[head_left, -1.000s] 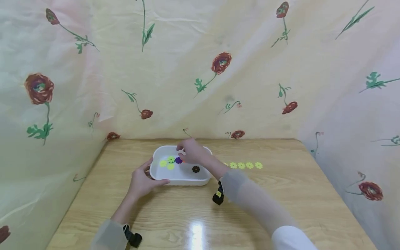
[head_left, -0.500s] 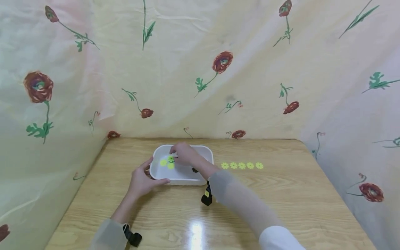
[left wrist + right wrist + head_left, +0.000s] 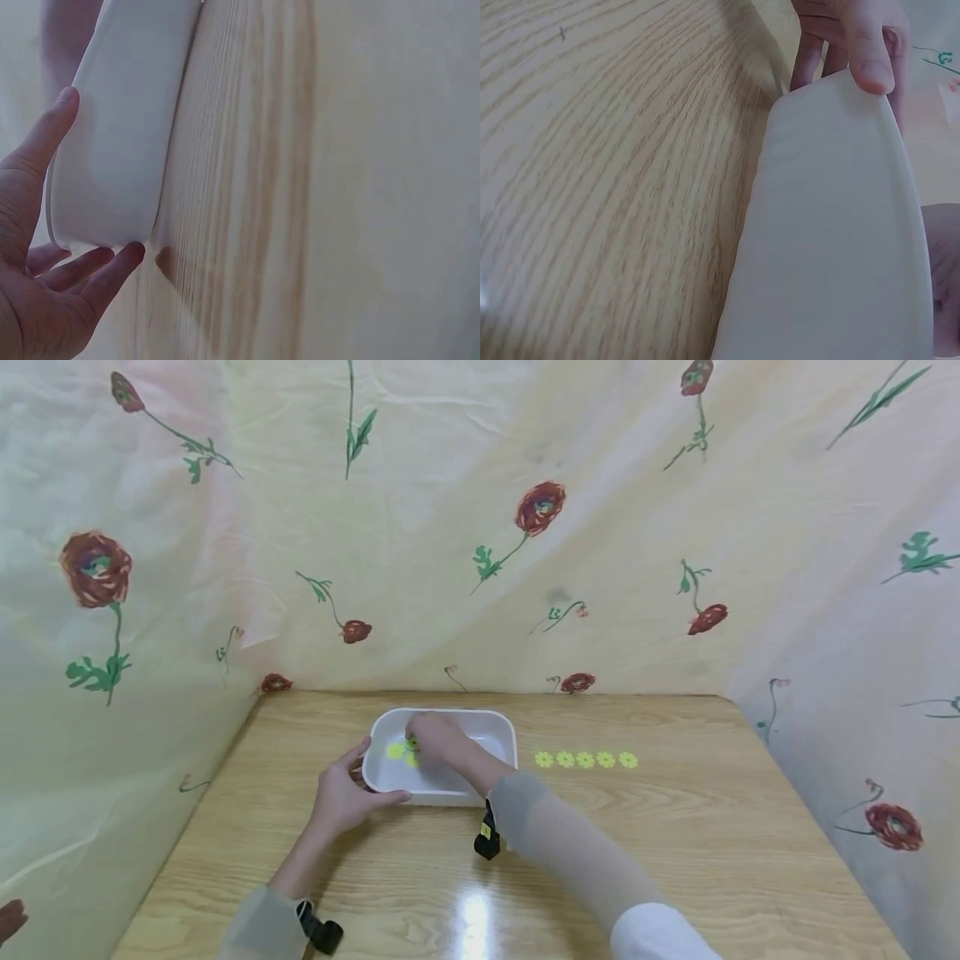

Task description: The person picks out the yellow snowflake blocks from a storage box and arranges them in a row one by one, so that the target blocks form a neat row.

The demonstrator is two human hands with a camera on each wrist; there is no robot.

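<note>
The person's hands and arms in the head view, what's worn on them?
The left hand and right hand wear no gloves. Sheer greyish sleeves show just behind both wrists, each with a small black device: the left device and the right device, which bears a yellow mark. A white sleeve covers the right arm higher up.

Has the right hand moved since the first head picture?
Yes: the right hand has moved left across the tray, farther from the row of yellow flowers.
</note>
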